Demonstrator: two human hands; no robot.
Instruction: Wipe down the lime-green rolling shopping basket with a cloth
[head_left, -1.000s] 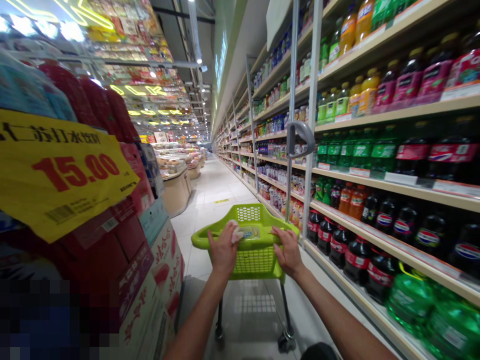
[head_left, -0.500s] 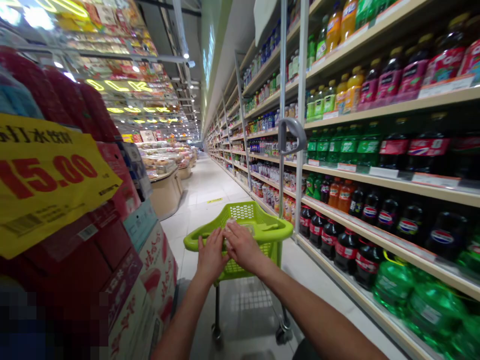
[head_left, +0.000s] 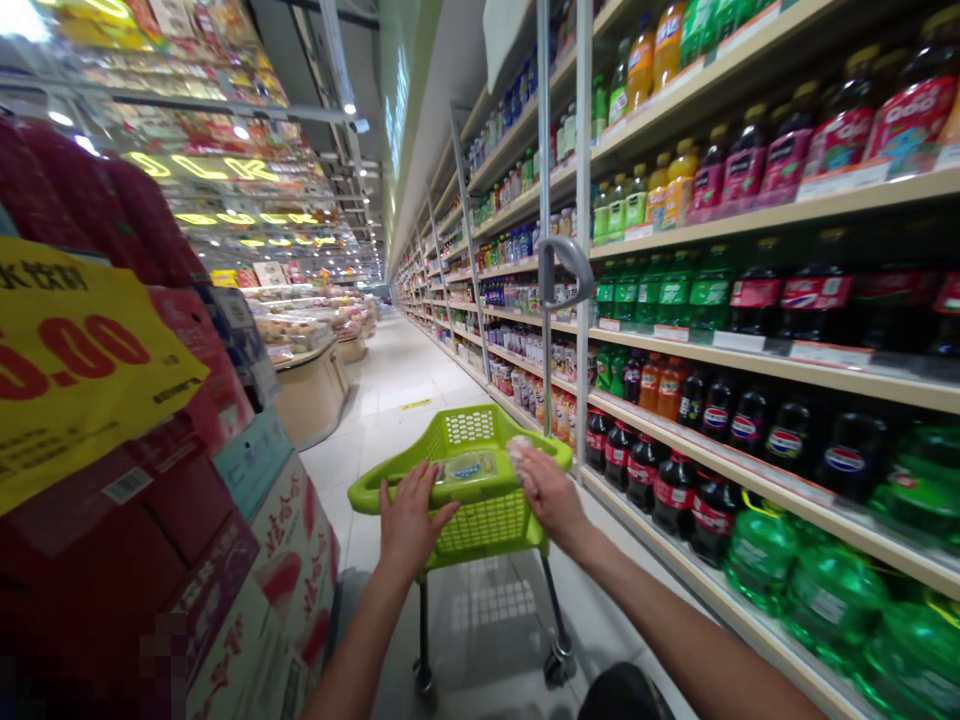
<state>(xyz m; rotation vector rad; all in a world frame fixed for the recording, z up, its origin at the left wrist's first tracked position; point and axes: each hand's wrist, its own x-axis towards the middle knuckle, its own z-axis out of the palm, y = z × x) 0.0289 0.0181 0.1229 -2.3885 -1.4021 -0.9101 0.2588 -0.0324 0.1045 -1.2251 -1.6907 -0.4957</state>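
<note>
A small lime-green shopping cart stands in front of me on dark legs with castors. My left hand rests over the left part of its handle, fingers spread and thumb stretched out to the right. Pinched in my right hand is a crumpled white tissue, at the right end of the handle. Between the hands, a clear panel with a blue and yellow print shows on the handle. The fingertips of my right hand are partly covered by the tissue.
Shelves of soda bottles run along the right, with large green bottles at the bottom. A grey loop handle hangs on a metal pole. Stacked boxes with a yellow price sign crowd the left. A tiled aisle leads ahead.
My right hand has moved right along the handle with the tissue, away from my left hand, uncovering the printed panel. My view has shifted slightly to the right.
</note>
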